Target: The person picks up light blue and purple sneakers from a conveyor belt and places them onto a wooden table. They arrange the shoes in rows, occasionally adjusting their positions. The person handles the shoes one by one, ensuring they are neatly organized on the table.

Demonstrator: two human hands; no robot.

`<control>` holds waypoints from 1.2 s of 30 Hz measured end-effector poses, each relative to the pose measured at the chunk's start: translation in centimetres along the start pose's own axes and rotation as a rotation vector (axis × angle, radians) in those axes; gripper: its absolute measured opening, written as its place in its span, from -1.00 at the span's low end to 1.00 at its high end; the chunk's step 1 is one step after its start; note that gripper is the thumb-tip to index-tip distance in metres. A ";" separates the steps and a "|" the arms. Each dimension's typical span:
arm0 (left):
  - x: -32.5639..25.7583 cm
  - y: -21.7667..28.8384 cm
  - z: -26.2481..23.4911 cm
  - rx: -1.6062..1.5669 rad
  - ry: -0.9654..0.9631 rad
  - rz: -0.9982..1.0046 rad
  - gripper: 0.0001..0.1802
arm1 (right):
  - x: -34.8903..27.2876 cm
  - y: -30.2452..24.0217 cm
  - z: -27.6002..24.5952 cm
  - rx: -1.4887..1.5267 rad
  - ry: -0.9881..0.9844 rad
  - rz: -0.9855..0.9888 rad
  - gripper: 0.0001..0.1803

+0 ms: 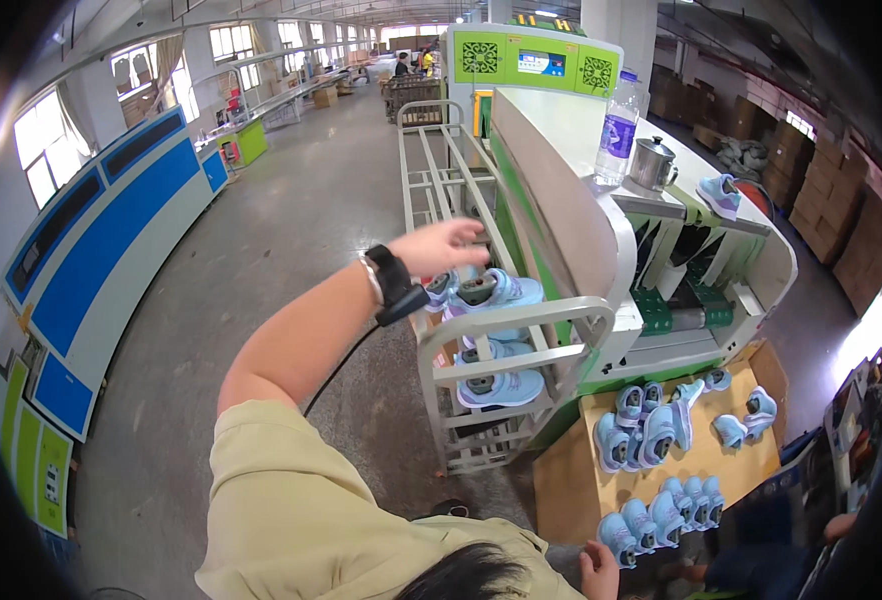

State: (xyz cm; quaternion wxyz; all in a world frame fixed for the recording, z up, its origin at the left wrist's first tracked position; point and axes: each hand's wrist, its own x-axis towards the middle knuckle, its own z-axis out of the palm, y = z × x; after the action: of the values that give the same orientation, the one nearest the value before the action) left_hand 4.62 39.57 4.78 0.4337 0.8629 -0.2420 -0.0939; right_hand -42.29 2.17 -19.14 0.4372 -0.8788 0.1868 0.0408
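My left hand (446,248) reaches over the metal rack with its fingers apart and nothing in them. It hovers just above a light blue and lilac sneaker (511,290) on the rack's top level. Another sneaker (441,290) sits left of it, partly hidden below my wrist. Lower on the rack stands a further blue sneaker (506,388). Down at the bottom edge is my right hand (599,570), loosely bent with its fingers a little apart and no object visible in it. Close to it, a row of sneakers (641,522) lines the wooden table's front.
The rack (516,318) stands against a white and green conveyor machine (601,300). A bottle (616,135), a metal mug (651,163) and one sneaker (721,195) rest on the machine. More sneakers lie on the table (741,460). A person's hand (841,527) shows at the right.
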 end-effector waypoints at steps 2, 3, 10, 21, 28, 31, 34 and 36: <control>-2.3 2.6 -0.1 -0.039 0.197 0.113 -0.37 | -0.4 2.7 -0.9 -0.032 -0.036 0.048 -0.59; -4.1 5.1 0.6 -0.002 0.297 0.191 -0.42 | -0.6 4.1 -1.9 -0.051 -0.058 0.033 -0.59; -11.1 15.2 18.6 0.205 0.469 0.736 -0.61 | -2.8 11.2 -9.9 -0.017 0.167 -0.077 -0.74; -28.5 -19.4 54.3 0.565 -0.779 -0.331 -0.54 | -9.5 20.6 -15.6 0.058 0.132 0.081 -0.64; -33.4 -22.8 55.7 0.543 -1.140 -0.441 -0.42 | -10.9 25.3 -16.7 0.030 0.122 0.183 -0.61; -29.9 -22.1 56.0 0.438 -0.759 -0.486 -0.42 | -8.8 24.9 -16.0 0.059 0.060 0.120 -0.61; -22.9 -14.1 58.6 0.150 -0.458 -0.484 -0.40 | -8.4 24.7 -16.3 0.031 0.063 0.107 -0.61; -20.8 -11.4 58.4 0.043 -0.441 -0.501 -0.39 | -7.9 24.5 -16.1 0.029 0.046 0.097 -0.61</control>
State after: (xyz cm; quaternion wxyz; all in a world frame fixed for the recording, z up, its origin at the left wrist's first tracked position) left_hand -31.24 14.65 -40.61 0.3162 0.8634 -0.1124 -0.3767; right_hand -59.98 -21.54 -25.84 0.4429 -0.8630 0.2397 0.0391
